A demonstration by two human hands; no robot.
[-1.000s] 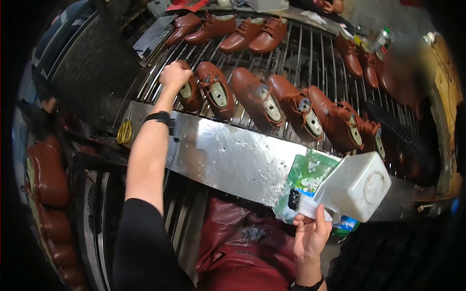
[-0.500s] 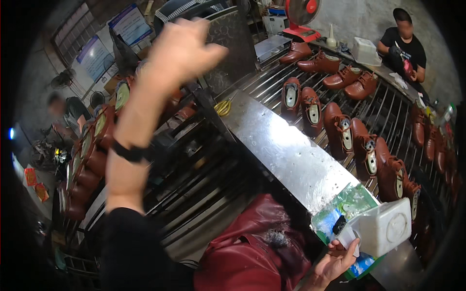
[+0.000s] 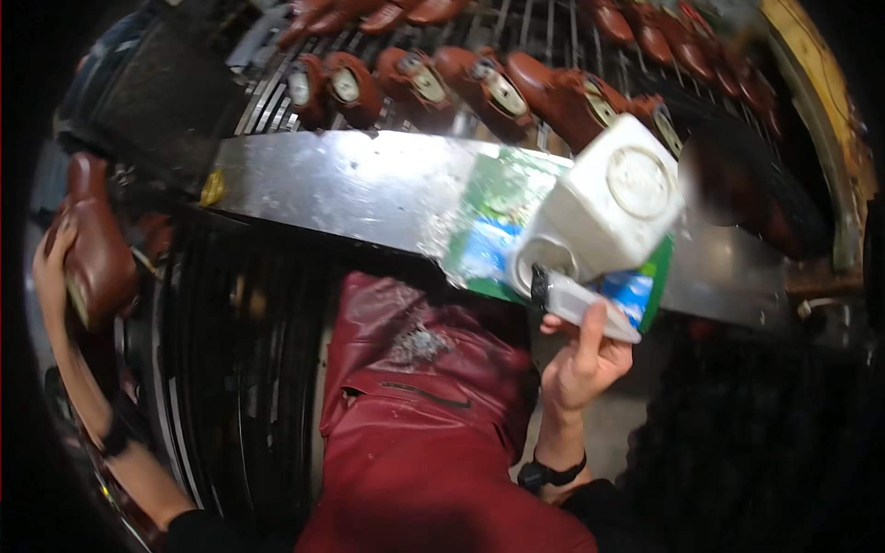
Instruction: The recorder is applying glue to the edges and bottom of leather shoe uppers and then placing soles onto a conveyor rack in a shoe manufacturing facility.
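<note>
At the far left, my left hand (image 3: pixel 57 253) has its fingers against a brown leather shoe (image 3: pixel 100 258), gripping it from the outer side. The shoe is raised, its shaft end up. My right hand (image 3: pixel 585 369) holds a brush by its flat white handle (image 3: pixel 590 309). Its dark bristles (image 3: pixel 540 284) are at the round mouth of a white plastic jug (image 3: pixel 619 198), which lies tilted on its side. Under the jug is a green and blue printed sheet (image 3: pixel 502 217) on the metal bench top (image 3: pixel 350 184).
Several brown shoes (image 3: pixel 424 88) stand in rows on a barred metal rack behind the bench. A yellow object (image 3: pixel 213 188) lies at the bench's left end. A dark red apron (image 3: pixel 415 442) covers my lap. At the right is a wooden beam (image 3: pixel 811 83).
My view has turned down and to the right. My left hand, raised and blurred before, is now on a brown shoe. The brush bristles are now at the jug's mouth.
</note>
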